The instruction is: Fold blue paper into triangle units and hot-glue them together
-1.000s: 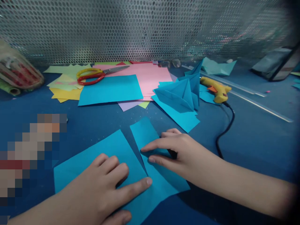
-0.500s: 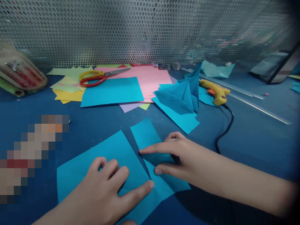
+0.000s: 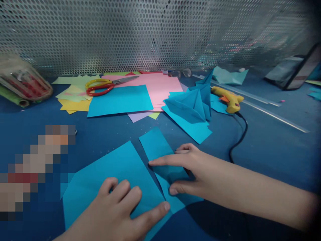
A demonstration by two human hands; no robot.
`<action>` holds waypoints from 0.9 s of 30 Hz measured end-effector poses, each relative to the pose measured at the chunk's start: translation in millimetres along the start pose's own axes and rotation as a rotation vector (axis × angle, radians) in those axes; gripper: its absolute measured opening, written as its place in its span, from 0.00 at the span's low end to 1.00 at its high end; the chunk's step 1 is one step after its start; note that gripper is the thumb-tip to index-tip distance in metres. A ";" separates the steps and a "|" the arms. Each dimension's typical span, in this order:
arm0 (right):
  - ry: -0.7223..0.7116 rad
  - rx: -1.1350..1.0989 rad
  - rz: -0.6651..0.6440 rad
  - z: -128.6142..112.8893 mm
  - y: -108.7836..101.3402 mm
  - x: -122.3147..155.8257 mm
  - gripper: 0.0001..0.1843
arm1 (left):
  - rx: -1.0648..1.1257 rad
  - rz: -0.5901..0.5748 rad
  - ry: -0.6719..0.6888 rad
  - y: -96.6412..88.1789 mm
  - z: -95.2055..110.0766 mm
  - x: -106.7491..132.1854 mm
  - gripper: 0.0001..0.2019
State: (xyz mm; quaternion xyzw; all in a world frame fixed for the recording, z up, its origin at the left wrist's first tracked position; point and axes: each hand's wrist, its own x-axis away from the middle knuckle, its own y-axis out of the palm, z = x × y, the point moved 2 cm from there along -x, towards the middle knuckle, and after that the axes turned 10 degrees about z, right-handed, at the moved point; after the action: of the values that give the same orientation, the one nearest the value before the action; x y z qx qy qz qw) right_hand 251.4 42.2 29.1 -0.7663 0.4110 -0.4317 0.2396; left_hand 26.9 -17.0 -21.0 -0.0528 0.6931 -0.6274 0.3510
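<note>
A blue sheet of paper (image 3: 110,167) lies on the dark blue table in front of me, with its right part folded up into a flap (image 3: 156,145). My left hand (image 3: 117,209) lies flat on the sheet, fingers spread, the index fingertip pressing at the fold near the lower corner. My right hand (image 3: 187,172) pinches the folded flap between forefinger and thumb, pressing it down along the crease.
Behind lie folded blue paper shapes (image 3: 192,107), a flat blue sheet (image 3: 120,99) over pink paper (image 3: 163,87) and yellow paper (image 3: 74,100), red-and-yellow scissors (image 3: 105,85), and a yellow glue gun (image 3: 229,98) with a black cord (image 3: 238,137). A perforated metal wall (image 3: 150,33) closes the back.
My left hand has slid down and right along the sheet. My right thumb moved down the crease, and the flap's lower part now lies flatter.
</note>
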 end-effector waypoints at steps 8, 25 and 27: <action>-0.020 -0.026 -0.017 2.3 0.2 2.4 0.37 | -0.111 -0.179 0.073 -15.1 2.2 -6.1 0.23; -0.044 0.104 -0.066 -8.8 -2.3 7.1 0.43 | 0.001 -0.009 0.094 -3.6 0.7 -3.8 0.23; -0.018 0.102 -0.079 -10.0 -3.4 6.4 0.43 | 0.048 -0.053 0.091 -7.5 -0.4 -6.0 0.22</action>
State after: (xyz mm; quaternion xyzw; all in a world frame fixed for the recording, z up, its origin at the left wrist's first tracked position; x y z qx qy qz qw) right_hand 246.1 38.6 39.7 -0.7727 0.3557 -0.4543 0.2646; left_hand 28.4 -15.1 -11.6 -0.0343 0.6915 -0.6546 0.3034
